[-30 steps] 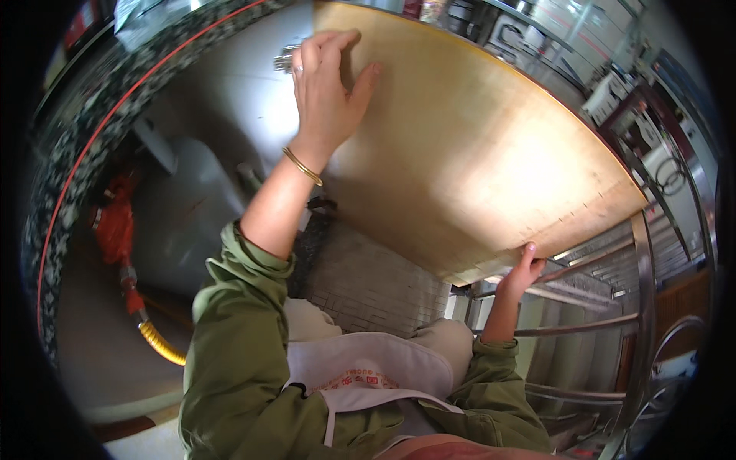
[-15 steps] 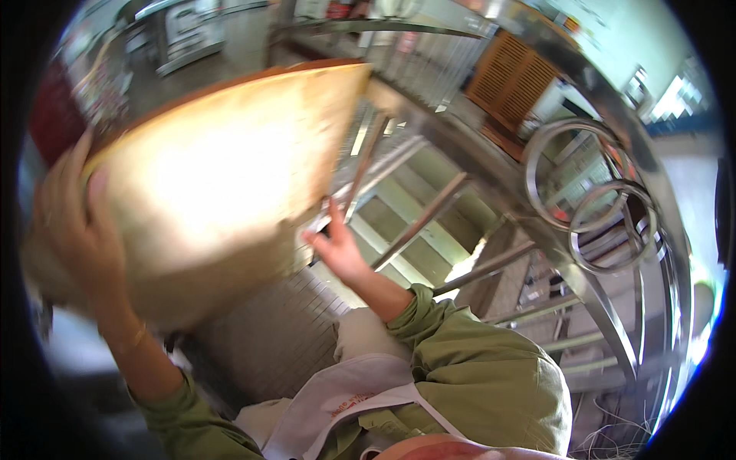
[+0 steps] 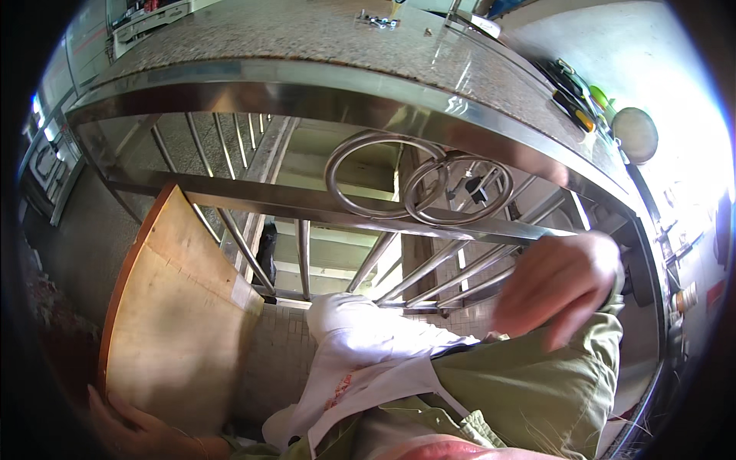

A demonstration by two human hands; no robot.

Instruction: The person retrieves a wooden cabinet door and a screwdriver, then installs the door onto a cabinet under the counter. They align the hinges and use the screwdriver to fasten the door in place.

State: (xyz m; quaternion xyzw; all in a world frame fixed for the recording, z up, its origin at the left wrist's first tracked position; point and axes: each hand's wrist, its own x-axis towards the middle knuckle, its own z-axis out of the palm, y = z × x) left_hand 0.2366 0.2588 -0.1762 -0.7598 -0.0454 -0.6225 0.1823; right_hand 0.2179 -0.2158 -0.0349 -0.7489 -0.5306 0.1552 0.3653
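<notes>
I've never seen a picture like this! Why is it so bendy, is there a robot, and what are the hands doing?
There's no robot, just a person with two bare hands. A wide camera worn on their head looks down, and its special lens makes straight edges bend. The left hand touches the edge of a wooden board; how firmly, I can't tell. The right hand is blurry, and I can't make out anything in it. Ahead is a counter with a speckled top. On it lie some small things and a tool with a yellow-and-black handle. Below it are metal rings.
</notes>
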